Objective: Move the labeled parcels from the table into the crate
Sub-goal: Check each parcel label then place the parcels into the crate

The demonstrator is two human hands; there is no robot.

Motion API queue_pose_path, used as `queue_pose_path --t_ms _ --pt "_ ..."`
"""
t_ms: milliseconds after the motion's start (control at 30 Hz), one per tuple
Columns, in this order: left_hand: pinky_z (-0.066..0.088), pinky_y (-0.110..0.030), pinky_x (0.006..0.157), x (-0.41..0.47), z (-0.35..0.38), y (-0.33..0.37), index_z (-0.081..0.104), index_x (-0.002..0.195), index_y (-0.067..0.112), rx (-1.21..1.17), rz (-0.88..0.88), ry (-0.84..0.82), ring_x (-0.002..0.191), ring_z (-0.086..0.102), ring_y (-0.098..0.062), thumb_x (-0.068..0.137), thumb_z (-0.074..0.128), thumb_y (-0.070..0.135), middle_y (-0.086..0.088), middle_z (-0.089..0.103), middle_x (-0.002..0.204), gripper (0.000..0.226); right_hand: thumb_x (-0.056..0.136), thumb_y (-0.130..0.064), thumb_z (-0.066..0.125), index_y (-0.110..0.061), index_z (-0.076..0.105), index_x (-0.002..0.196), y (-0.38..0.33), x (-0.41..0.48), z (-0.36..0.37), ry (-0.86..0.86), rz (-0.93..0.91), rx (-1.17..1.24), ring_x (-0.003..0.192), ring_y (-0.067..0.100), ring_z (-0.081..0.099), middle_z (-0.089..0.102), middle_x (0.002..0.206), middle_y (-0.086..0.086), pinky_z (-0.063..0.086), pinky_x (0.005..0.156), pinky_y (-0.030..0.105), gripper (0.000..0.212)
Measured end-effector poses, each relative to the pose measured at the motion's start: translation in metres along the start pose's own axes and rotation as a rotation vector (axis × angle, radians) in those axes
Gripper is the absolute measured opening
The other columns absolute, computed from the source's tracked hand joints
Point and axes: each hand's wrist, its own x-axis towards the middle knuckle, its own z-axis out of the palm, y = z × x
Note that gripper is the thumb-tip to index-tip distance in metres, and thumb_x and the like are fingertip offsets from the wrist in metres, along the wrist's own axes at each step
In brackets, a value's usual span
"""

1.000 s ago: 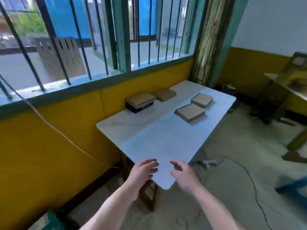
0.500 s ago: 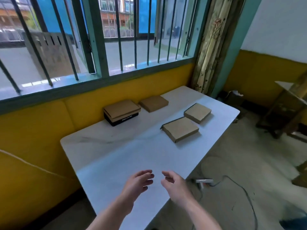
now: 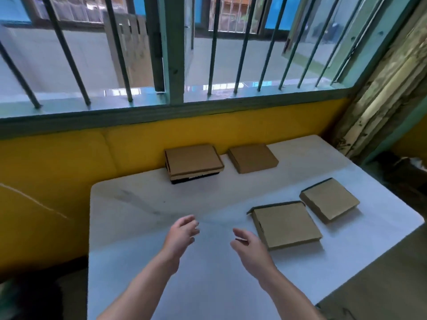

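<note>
Flat brown cardboard parcels lie on a white table point(image 3: 143, 204). The nearest parcel point(image 3: 285, 225) sits just right of my right hand point(image 3: 249, 248). Another parcel point(image 3: 329, 199) lies further right. At the back by the yellow wall, a parcel point(image 3: 193, 161) is stacked on a black-edged box, with a flat parcel point(image 3: 253, 158) beside it. My left hand point(image 3: 181, 236) hovers over the table's middle. Both hands are empty, fingers loosely curved, palms facing each other. No labels show on the parcel tops. No crate is clearly in view.
A barred window with a teal frame point(image 3: 173, 65) runs above the yellow wall point(image 3: 57, 172) behind the table. A worn wooden post point(image 3: 388, 112) stands at the right. Concrete floor point(image 3: 381, 285) lies to the right of the table.
The view has closed in on the table and turned towards the window. Both hands have moved forward over the tabletop, the right one nearing the closest parcel.
</note>
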Motion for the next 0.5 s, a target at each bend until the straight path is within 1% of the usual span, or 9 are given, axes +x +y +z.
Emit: queue_pose_path --t_ms 33,67,133,167,200,233,300,400,500 --pt "0.045 -0.026 0.074 0.010 0.001 0.004 0.057 0.127 0.011 -0.014 0.011 0.046 0.091 0.060 -0.017 0.096 0.057 0.013 -0.001 0.065 0.099 0.030 0.093 -0.018 0.054 -0.022 0.050 0.137 -0.006 0.014 -0.001 -0.024 -0.002 0.016 0.116 0.004 0.052 0.053 0.136 -0.011 0.039 0.090 0.021 0.044" --pt "0.046 -0.028 0.078 0.020 0.001 0.008 0.053 0.131 0.011 -0.023 0.021 0.093 0.098 0.061 -0.020 0.097 0.056 0.015 -0.003 0.064 0.106 0.035 0.093 -0.018 0.054 -0.023 0.049 0.138 -0.011 0.029 -0.002 -0.051 -0.005 0.022 0.117 0.005 0.052 0.052 0.137 -0.011 0.039 0.089 0.022 0.046" --pt "0.046 -0.033 0.096 0.040 0.002 0.018 0.048 0.138 0.013 -0.028 0.036 0.201 0.117 0.057 -0.025 0.097 0.057 0.020 -0.007 0.059 0.128 0.043 0.094 -0.020 0.052 -0.025 0.045 0.141 -0.022 0.059 -0.005 -0.091 -0.023 0.007 0.118 0.005 0.050 0.050 0.139 -0.013 0.038 0.087 0.023 0.049" --pt "0.042 -0.038 0.106 0.049 0.003 0.024 0.046 0.140 0.015 -0.028 0.046 0.254 0.124 0.053 -0.026 0.096 0.058 0.022 -0.006 0.055 0.137 0.046 0.094 -0.021 0.052 -0.026 0.043 0.142 -0.028 0.075 -0.007 -0.096 -0.039 0.004 0.119 0.005 0.049 0.049 0.140 -0.012 0.038 0.088 0.023 0.050" --pt "0.038 -0.041 0.111 0.058 0.003 0.031 0.044 0.143 0.016 -0.028 0.058 0.299 0.128 0.050 -0.025 0.096 0.058 0.023 -0.004 0.050 0.143 0.049 0.094 -0.022 0.052 -0.027 0.042 0.143 -0.033 0.092 -0.010 -0.096 -0.053 0.012 0.120 0.006 0.049 0.048 0.141 -0.010 0.038 0.088 0.024 0.051" --pt "0.035 -0.043 0.113 0.066 0.003 0.038 0.040 0.145 0.016 -0.030 0.069 0.336 0.132 0.046 -0.024 0.097 0.058 0.024 -0.002 0.046 0.147 0.052 0.094 -0.022 0.052 -0.027 0.041 0.144 -0.039 0.108 -0.012 -0.096 -0.059 0.032 0.123 0.008 0.048 0.048 0.143 -0.008 0.037 0.090 0.025 0.052" --pt "0.032 -0.039 0.115 0.082 0.004 0.052 0.034 0.150 0.016 -0.028 0.080 0.403 0.137 0.040 -0.024 0.097 0.057 0.026 -0.002 0.038 0.153 0.059 0.094 -0.023 0.053 -0.028 0.038 0.146 -0.052 0.140 -0.016 -0.100 -0.062 0.072 0.129 0.011 0.045 0.045 0.146 -0.005 0.037 0.090 0.026 0.054" --pt "0.028 -0.030 0.107 0.107 0.009 0.070 0.029 0.152 0.016 -0.012 0.079 0.495 0.140 0.036 -0.025 0.097 0.057 0.029 -0.005 0.035 0.155 0.063 0.094 -0.026 0.054 -0.029 0.033 0.149 -0.069 0.183 -0.022 -0.101 -0.072 0.096 0.132 0.016 0.042 0.041 0.150 -0.001 0.038 0.092 0.030 0.058" --pt "0.027 -0.032 0.110 0.134 0.015 0.087 0.024 0.154 0.019 0.008 0.076 0.556 0.142 0.033 -0.027 0.097 0.057 0.030 -0.007 0.031 0.158 0.067 0.094 -0.027 0.055 -0.030 0.028 0.151 -0.083 0.223 -0.025 -0.100 -0.090 0.099 0.140 0.020 0.034 0.032 0.156 -0.001 0.036 0.107 0.038 0.063"
